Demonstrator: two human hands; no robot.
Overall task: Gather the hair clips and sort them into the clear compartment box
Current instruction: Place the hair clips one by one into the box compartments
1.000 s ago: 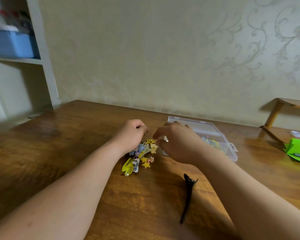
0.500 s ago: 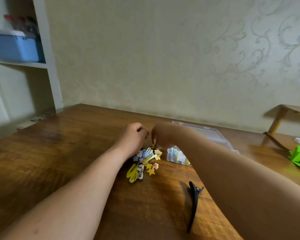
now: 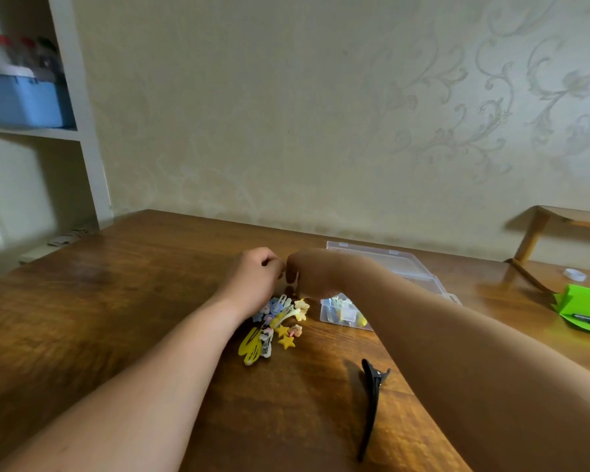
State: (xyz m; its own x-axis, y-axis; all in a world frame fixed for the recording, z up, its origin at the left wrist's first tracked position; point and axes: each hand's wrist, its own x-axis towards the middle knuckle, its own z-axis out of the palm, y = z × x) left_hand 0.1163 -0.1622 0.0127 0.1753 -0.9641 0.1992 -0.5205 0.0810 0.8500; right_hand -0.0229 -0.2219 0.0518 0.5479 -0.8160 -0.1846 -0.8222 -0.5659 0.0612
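A pile of small colourful hair clips [image 3: 277, 322], with yellow stars and a yellow snap clip, lies mid-table. My left hand [image 3: 257, 274] hovers over the pile's far end with its fingers curled; nothing shows in it. Right beside it, my right hand [image 3: 308, 274] pinches a small yellow clip at its fingertips, mostly hidden. The clear compartment box [image 3: 423, 278] stands open behind my right forearm, and its near compartment holds several clips. A long black clip [image 3: 372, 400] lies alone near the front.
A green folder [image 3: 583, 306] with a pen and a small white cap [image 3: 574, 274] lie at the table's right. A wooden stand [image 3: 539, 233] is behind them. A shelf with a blue bin [image 3: 21, 100] is at the left.
My right hand moved left from beside the box to the far end of the pile, next to my left hand. The left hand has stayed put.
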